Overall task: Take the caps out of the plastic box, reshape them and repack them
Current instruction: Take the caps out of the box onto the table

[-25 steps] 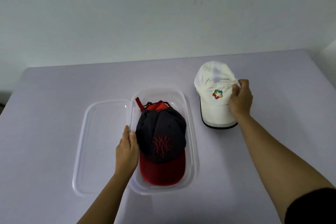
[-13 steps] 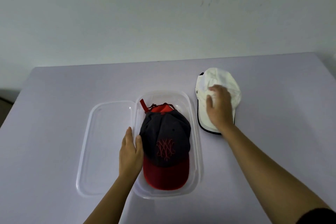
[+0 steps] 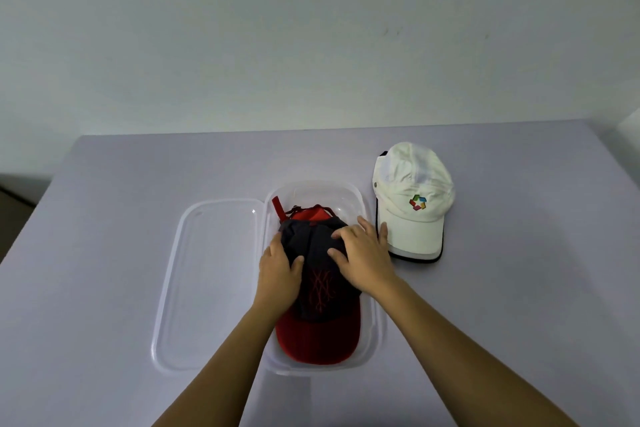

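Risk first: dark cap point(image 3: 318, 274) sits in the clear box point(image 3: 375, 329), red brim point(image 3: 317, 340) toward us, crown under both our hands. If we lift by the crown alone, soft fabric probably bunches and the brim drags on the near wall, tipping or sliding the box, since nothing pins it down. Lid point(image 3: 211, 281) lies open on the left, apparently joined along the box edge, so a jolt likely swings it too. Red strap point(image 3: 278, 210) sticks up at the far end and could snag on the rim

White cap point(image 3: 412, 201) sits on the table point(image 3: 121, 218) just right of the box, outside it, brim toward us. Our right little finger reaches over the box rim toward its brim; whether it touches we cannot tell. A sideways pull might nudge it

Grip: left hand point(image 3: 278, 276) cups the crown's left side, thumb on top, fingers tucked down beside the wall. Right hand point(image 3: 363, 258) lies spread over the crown's right side, fingers curled onto fabric. Both loosely closing on the dark cap, not clenched. Cap not lifted yet, as far as we can judge
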Demonstrator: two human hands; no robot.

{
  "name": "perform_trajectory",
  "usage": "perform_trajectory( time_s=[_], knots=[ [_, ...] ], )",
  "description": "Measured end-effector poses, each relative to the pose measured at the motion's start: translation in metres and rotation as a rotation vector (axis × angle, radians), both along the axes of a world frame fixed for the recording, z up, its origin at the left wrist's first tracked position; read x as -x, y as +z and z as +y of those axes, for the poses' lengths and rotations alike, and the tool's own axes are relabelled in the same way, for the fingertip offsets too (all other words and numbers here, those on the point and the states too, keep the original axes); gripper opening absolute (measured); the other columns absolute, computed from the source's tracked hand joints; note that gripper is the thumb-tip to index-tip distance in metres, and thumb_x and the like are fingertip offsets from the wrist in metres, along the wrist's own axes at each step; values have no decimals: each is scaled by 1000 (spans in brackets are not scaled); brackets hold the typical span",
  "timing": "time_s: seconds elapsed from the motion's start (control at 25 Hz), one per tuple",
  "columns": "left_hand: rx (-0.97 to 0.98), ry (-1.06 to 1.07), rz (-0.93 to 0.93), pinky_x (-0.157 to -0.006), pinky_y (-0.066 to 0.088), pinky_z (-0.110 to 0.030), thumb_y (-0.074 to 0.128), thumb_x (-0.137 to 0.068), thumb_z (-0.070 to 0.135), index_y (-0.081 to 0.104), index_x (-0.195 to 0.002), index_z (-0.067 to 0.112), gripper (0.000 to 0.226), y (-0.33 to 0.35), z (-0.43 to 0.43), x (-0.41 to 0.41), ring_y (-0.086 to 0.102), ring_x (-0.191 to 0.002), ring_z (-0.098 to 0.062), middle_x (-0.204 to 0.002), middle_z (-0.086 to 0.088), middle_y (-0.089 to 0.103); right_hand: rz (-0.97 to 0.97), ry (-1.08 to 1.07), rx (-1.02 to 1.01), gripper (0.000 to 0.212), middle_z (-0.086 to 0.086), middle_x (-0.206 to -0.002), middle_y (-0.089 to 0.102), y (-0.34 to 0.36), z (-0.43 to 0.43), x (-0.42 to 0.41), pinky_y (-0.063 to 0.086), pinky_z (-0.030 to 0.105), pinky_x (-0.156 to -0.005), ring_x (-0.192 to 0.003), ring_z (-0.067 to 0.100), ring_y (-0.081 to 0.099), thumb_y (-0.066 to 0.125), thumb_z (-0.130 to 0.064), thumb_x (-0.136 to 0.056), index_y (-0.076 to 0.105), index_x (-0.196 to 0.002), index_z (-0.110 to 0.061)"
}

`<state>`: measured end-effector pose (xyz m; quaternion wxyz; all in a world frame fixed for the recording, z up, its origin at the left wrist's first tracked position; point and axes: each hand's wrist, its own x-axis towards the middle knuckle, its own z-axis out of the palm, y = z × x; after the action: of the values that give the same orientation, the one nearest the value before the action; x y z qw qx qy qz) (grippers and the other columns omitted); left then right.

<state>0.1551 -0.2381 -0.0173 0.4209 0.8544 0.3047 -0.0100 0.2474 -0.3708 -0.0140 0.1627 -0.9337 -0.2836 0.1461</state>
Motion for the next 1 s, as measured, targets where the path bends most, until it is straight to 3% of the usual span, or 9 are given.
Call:
perform_trajectory(
  time_s=[0.08,0.16,0.4,0.52,0.64,0.76,0.84,1.0],
  knots=[
    [25,34,12,-103,36,-34,48,-96,21,36,-142,9,49,8,0,1,46,-125,-27,-134,-13,46,55,-27,-58,50,2,-145,40,1,-4,3,5,46,-116,-143,25,16,42,-43,-94,35,-137,-20],
    [59,71,-30,-98,38,-29,46,-97,24,48,-134,12,39,17,0,6,50,-119,-23,-128,-9,52,101,-63,-178,53,4,-143,43,4,-11,6,15,42,-116,-139,25,26,41,-43,-94,32,-140,-18],
    [309,209,-249,-96,48,-37,52,-94,25,62,-110,22,20,46,-10,14,58,-107,-18,-115,0,63,143,-130,-516,39,2,-124,52,20,-22,18,35,23,-100,-111,8,45,48,-27,-94,46,-131,-14],
    [378,232,-351,-85,52,-33,47,-97,26,64,-100,15,20,73,-20,14,62,-97,-21,-101,-5,66,156,-159,-618,25,0,-106,52,32,-26,20,42,20,-89,-92,1,49,46,-23,-96,57,-115,-12],
    [411,199,-500,-66,47,-17,45,-98,22,62,-90,11,21,111,-33,8,57,-76,-11,-83,-1,63,57,-221,-794,12,0,-95,52,56,-32,18,36,6,-79,-85,-9,49,47,-18,-95,59,-98,-15],
    [492,145,-574,-65,46,-16,45,-98,24,60,-91,13,20,141,-57,-3,54,-71,-5,-80,3,59,-167,-278,-951,12,-7,-86,55,97,-54,11,36,5,-75,-82,-9,51,48,-20,-94,59,-89,-18],
    [584,71,-522,-70,46,-24,44,-98,27,60,-92,15,21,142,-89,-26,53,-75,-8,-82,1,58,-223,-358,-898,17,-13,-81,58,114,-93,-5,39,5,-70,-78,-6,54,48,-23,-95,62,-90,-16],
    [601,27,-299,-67,41,-27,39,-99,28,56,-92,13,24,120,-127,-55,46,-73,-12,-81,-2,53,-50,-465,-639,21,-9,-84,63,103,-137,-33,42,14,-66,-77,4,57,48,-30,-94,64,-92,-17]
  ],
)
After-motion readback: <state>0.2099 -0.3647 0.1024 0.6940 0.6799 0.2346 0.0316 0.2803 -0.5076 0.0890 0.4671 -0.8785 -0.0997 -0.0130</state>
